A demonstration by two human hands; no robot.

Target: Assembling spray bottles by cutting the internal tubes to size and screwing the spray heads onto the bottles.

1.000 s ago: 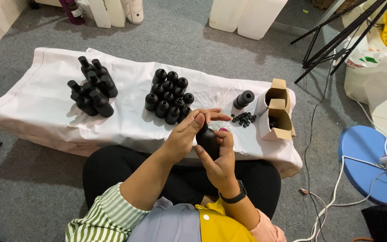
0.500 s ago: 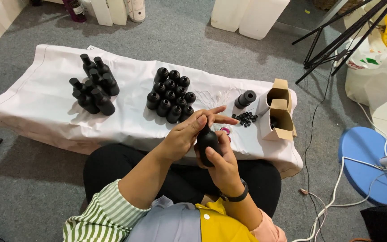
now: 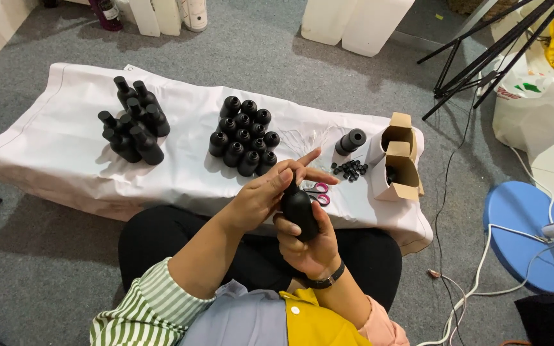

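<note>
My right hand (image 3: pixel 312 240) grips a black bottle (image 3: pixel 300 211) by its body, held over my lap at the near edge of the white-covered table (image 3: pixel 46 147). My left hand (image 3: pixel 264 195) pinches the top of that bottle, index finger pointing out. On the cloth stand a group of several open black bottles (image 3: pixel 245 136) and, further left, a cluster of capped black bottles (image 3: pixel 133 122). Small black caps (image 3: pixel 349 170) lie loose right of my hands, next to a stack of black rings (image 3: pixel 351 141). Pink-handled scissors (image 3: pixel 318 190) lie just behind the held bottle.
Two open cardboard boxes (image 3: pixel 400 160) stand at the table's right end. A blue round stool (image 3: pixel 524 234) with white cables is on the floor to the right. Black tripod legs (image 3: pixel 482 54) and a white bag (image 3: pixel 533 96) are at the back right. White containers (image 3: pixel 354 22) stand behind the table.
My hands and the bottle stay over my lap. The left hand's fingers have shifted slightly on the bottle's top.
</note>
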